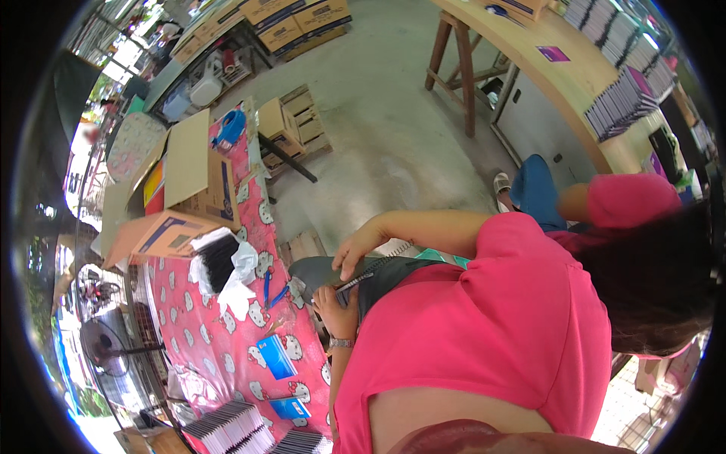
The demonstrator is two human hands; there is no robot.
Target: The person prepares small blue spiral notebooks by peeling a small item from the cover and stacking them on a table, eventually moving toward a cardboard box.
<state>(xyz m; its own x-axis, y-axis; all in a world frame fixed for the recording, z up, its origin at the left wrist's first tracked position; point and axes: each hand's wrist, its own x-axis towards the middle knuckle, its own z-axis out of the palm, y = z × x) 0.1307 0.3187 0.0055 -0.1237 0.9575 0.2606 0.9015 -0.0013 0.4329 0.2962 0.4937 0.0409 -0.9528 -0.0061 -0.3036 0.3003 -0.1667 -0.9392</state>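
My left hand (335,309), with a watch at the wrist, is closed around the edge of a small notebook (353,285) over my dark-trousered lap. A dark wire coil (380,261) runs along the notebook's edge, and its free end sticks out beneath my right forearm. My right hand (358,248) hangs just above the coil with its fingers apart and pointing down. Whether a fingertip touches the coil I cannot tell. Close to my left hand, blue-handled pliers (277,292) lie on the pink patterned tablecloth (240,344).
Black coils (219,262) lie in white plastic beside an open cardboard box (198,178). Blue notebooks (277,357) and notebook stacks (228,428) occupy the near table. A person in pink (629,198) is at the right, by a wooden table (563,72) with more stacks. A fan (106,342) stands left.
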